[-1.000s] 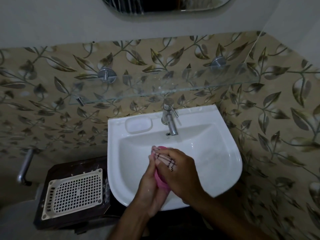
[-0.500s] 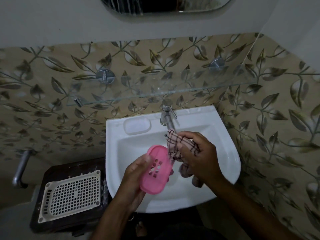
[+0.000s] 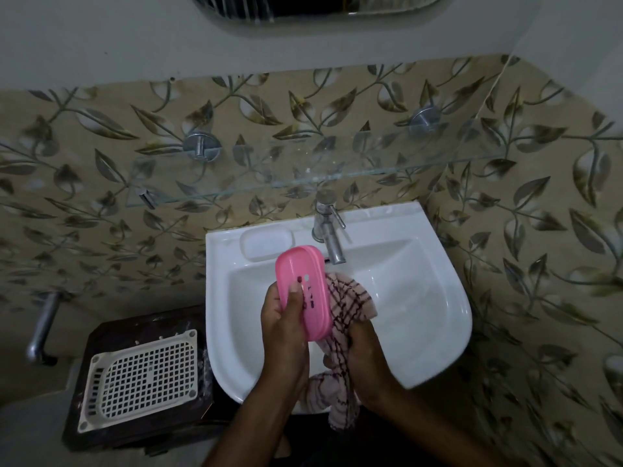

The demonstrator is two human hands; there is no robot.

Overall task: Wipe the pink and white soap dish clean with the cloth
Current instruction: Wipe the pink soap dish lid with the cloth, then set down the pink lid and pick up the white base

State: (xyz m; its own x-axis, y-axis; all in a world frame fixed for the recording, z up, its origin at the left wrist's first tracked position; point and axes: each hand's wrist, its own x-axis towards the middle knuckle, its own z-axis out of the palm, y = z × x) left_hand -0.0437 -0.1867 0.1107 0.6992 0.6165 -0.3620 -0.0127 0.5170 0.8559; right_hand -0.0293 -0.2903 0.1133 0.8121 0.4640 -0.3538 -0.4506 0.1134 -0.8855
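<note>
Two bare forearms reach up from the bottom edge and nearly meet at the wrists. The left hand [image 3: 286,318] is raised with fingers curled, its thumb lying flat across the face of the pink soap dish [image 3: 303,291] it grips. The right hand [image 3: 365,355] sits just beside and a little lower, fingers closed around a bunched checked cloth [image 3: 347,308], knuckles turned outward.

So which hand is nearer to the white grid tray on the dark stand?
Left. The left hand, holding the pink soap dish over the sink, is closer to the grid tray; the right hand, gripping the cloth, is farther right.
</note>
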